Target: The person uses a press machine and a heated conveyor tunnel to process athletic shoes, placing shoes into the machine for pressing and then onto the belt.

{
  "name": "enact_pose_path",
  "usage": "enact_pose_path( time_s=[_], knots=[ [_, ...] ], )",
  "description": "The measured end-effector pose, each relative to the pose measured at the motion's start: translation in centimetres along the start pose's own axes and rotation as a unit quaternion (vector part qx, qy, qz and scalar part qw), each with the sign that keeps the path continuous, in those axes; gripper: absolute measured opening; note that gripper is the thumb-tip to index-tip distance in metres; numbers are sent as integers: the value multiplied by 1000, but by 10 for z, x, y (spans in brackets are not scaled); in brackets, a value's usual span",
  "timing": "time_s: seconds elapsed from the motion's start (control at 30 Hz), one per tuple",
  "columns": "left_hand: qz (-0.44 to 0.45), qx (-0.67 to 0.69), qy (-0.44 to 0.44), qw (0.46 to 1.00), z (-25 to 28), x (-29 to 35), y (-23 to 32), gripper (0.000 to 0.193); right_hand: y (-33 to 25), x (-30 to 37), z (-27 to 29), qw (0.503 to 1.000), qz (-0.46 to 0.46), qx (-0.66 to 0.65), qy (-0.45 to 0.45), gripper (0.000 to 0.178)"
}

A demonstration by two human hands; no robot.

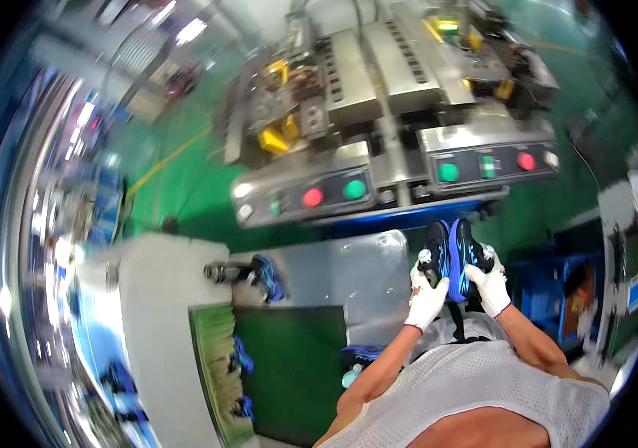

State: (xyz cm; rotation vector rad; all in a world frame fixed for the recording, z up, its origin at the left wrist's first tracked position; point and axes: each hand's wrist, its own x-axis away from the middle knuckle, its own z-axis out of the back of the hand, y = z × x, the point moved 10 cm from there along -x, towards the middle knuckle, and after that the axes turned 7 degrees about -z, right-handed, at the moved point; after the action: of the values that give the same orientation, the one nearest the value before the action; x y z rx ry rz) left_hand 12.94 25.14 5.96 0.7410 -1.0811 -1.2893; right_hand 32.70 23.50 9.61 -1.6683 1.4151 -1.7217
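Two black shoes with blue soles and light-blue markings are held upright in front of me, soles pressed against each other. My left hand [426, 299], in a white glove, grips the left shoe [437, 245] from its outer side. Around the right shoe [468, 246] my right hand [490, 287], gloved the same way, is closed. Both thumbs lie near the heel ends. A round white piece shows on the outer side of each shoe. Near my left forearm lies another dark shoe with a blue sole [364, 352], partly hidden by the arm.
Ahead stands a metal machine [349, 78] with two sloped panels of red and green buttons [353, 190]. To the left a metal tabletop [326, 272] carries another shoe [267, 278], beside a green conveyor belt [289, 366] with more shoes at its edge. Blue crates [543, 287] are at right.
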Motion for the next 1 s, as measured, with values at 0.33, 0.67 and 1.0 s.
enact_pose_path(
  time_s=[0.33,0.67,1.0],
  knots=[
    [-118,24,-366,923,-278,24,251,74,-107,139,330,895,124,-99,416,74],
    [-378,-43,-476,792,-568,99,451,80,-177,317,568,637,100,113,756,92],
    [-462,-80,-454,757,-702,107,471,87,-232,269,696,491,92,223,837,74]
  ],
)
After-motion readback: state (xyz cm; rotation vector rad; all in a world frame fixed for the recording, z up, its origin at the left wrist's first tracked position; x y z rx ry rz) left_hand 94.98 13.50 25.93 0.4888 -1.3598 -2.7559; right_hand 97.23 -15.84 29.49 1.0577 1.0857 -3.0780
